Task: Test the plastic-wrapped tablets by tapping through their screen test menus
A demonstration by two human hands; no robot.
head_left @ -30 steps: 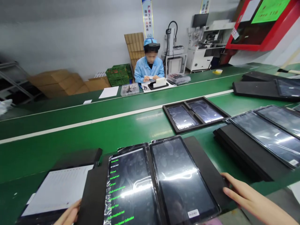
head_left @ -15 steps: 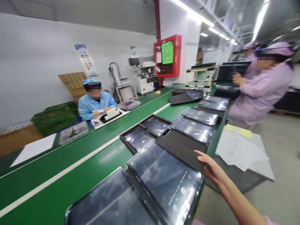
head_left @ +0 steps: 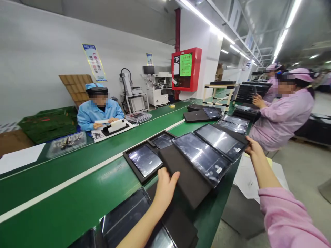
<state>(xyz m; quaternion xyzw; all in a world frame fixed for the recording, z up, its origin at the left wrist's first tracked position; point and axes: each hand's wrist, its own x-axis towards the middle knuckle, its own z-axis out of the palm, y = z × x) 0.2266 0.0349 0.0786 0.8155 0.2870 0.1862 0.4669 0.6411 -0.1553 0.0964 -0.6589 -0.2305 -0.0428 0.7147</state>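
Observation:
A black foam tray [head_left: 184, 174] is slightly tilted over the bench, with two film-wrapped glass screens [head_left: 200, 155] lying on it. My left hand [head_left: 165, 187] is at its near left edge, fingers curled at the rim and thumb raised; part of the grip is hidden. At the far right corner, my right hand [head_left: 253, 148] pinches the tray's edge, its fingertips partly out of sight beneath. Below my left forearm lie more wrapped screens [head_left: 124, 217] on dark foam. Just left of the held tray sits another tray [head_left: 134, 172] with screens in its recesses.
The green bench [head_left: 103, 193] runs away from me. Further along lie more screens [head_left: 232, 124] and stacked black trays [head_left: 199, 115]. A person in blue [head_left: 100, 110] works opposite; one in pink [head_left: 287, 106] stands at right. Papers [head_left: 249, 179] lie on a surface beside the bench.
My left hand has come into view at the tray's near edge. My right hand has moved up and right along the bench. The tray with two screens is now tilted between my hands.

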